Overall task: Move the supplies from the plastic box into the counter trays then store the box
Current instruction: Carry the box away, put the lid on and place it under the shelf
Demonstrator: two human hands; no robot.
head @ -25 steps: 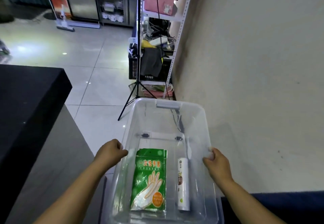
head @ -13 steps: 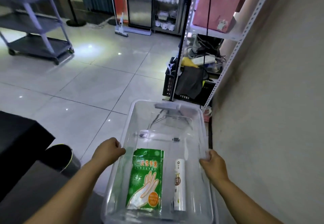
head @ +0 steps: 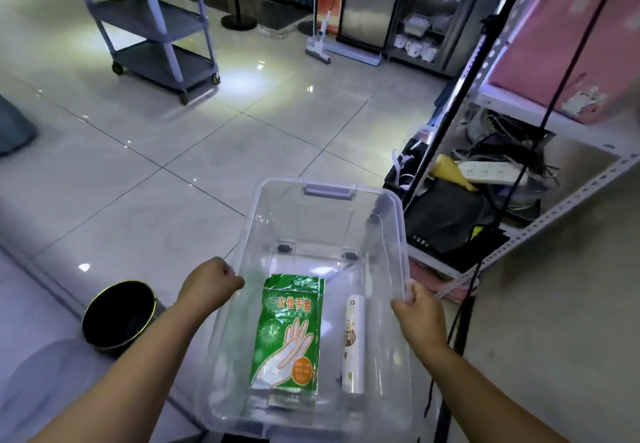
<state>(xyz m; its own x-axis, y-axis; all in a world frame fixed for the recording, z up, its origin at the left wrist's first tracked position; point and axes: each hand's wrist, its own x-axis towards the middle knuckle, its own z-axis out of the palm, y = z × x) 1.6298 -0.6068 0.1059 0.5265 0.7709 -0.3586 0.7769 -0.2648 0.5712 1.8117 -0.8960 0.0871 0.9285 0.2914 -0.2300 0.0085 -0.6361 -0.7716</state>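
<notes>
I carry a clear plastic box (head: 398, 234) in front of me, above the tiled floor. My left hand (head: 207, 285) grips its left rim and my right hand (head: 417, 311) grips its right rim. Inside, a green packet of disposable gloves (head: 289, 335) lies flat on the bottom. To its right lies a white roll (head: 353, 342) with a printed label. The box has a grey latch (head: 329, 191) on its far end.
A black round bin (head: 117, 318) stands on the floor at lower left. A grey wheeled cart (head: 152, 23) is at the far left. A white metal shelf (head: 526, 172) with bags and cables, and a black tripod pole (head: 460, 86), stand close on the right.
The view has swung left, away from the wall and toward the open floor. The black counter has left the frame; the cart and bin have come into view. Both hands keep their hold.
</notes>
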